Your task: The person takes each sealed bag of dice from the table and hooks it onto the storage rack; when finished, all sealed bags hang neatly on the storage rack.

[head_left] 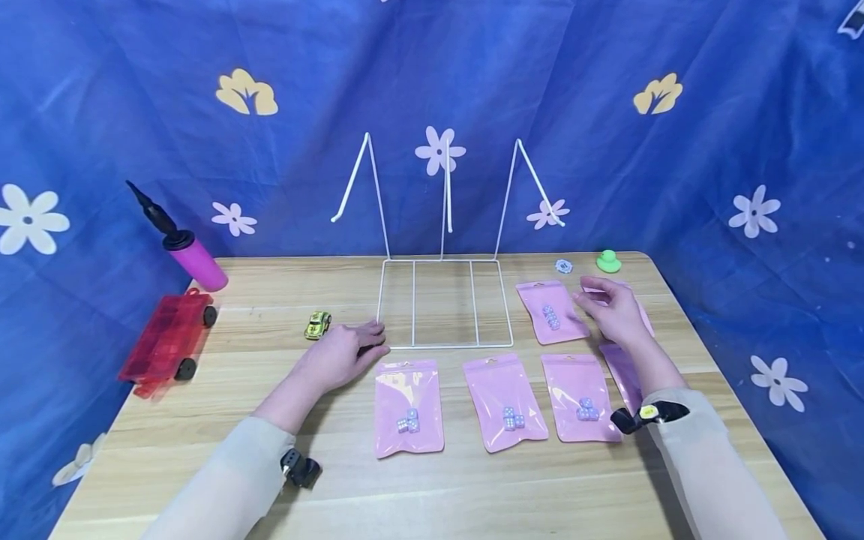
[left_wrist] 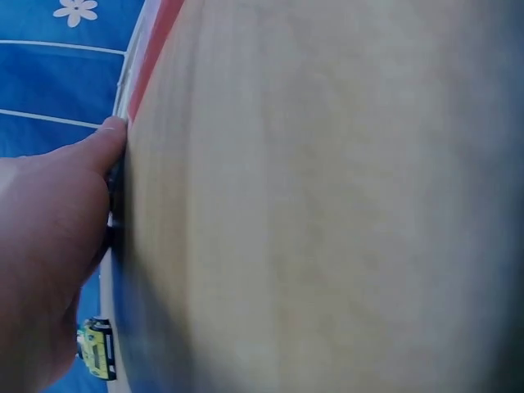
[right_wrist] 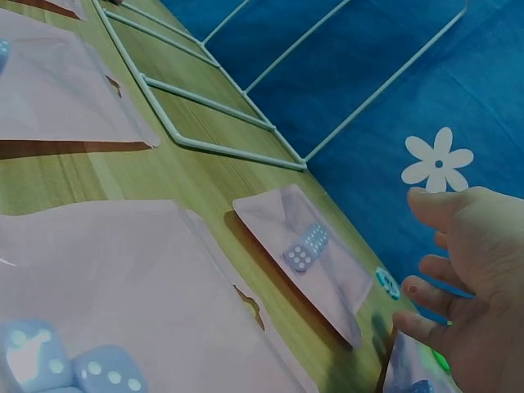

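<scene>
A white wire rack [head_left: 444, 347] stands at the back middle, three prongs projecting forward from its uprights. My left hand [head_left: 344, 356] rests at the rack's front left corner, its fingertips touching the wire. Several pink zip bags with hang holes and dice inside lie around the right half, among them a left bag [head_left: 408, 390], a middle bag [head_left: 496, 382] and an upper bag [head_left: 540, 295]. Just right of the upper bag hovers my right hand [head_left: 614, 311], fingers loosely bent and holding nothing, as the right wrist view [right_wrist: 483, 278] shows. It partly covers two more bags.
Left of the rack sits a small yellow toy car [head_left: 318, 325]. A red transparent wheeled cart [head_left: 165, 341] and a magenta hand pump [head_left: 197, 262] stand at the left edge. At the back right are a blue-white chip [head_left: 563, 266] and a green toy duck [head_left: 608, 262]. Blue cloth hangs behind.
</scene>
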Motion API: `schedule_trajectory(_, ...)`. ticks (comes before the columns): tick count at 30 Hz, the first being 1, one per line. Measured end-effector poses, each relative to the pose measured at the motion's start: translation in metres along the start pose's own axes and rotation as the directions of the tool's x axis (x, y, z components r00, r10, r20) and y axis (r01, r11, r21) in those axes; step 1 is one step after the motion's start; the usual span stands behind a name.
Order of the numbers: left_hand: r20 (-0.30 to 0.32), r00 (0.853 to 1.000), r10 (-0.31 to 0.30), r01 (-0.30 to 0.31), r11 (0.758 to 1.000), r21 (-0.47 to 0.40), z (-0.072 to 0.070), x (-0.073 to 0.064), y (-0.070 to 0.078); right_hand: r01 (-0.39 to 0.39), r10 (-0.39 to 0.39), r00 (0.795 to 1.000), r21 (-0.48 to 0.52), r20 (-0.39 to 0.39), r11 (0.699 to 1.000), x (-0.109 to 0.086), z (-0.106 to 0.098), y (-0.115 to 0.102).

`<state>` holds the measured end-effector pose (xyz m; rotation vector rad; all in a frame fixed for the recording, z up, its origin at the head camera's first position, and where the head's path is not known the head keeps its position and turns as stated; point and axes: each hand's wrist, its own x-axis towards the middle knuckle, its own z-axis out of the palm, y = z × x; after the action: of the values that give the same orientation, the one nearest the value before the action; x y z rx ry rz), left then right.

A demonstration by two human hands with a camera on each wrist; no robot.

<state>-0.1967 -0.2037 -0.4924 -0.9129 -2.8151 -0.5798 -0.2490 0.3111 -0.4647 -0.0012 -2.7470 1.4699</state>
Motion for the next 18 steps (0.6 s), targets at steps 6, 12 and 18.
schedule_trajectory(6, 0.016, 1.0, -0.024, 0.025, 0.999, -0.031, -0.002, 0.002, 0.001, -0.047, 0.047, 0.997, 0.015, 0.054, 0.999, 0.009, 0.004, 0.006)
schedule_trajectory(12, 0.026, 0.996, -0.085, 0.088, 0.988, -0.127, -0.001, 0.002, 0.002, -0.108, 0.109, 0.99, -0.017, 0.093, 0.994, 0.013, 0.012, 0.008)
schedule_trajectory(18, 0.022, 0.994, -0.111, 0.113, 0.982, -0.151, 0.001, 0.003, 0.003, -0.099, 0.099, 0.992, -0.007, 0.074, 0.995, 0.017, 0.02, 0.01)
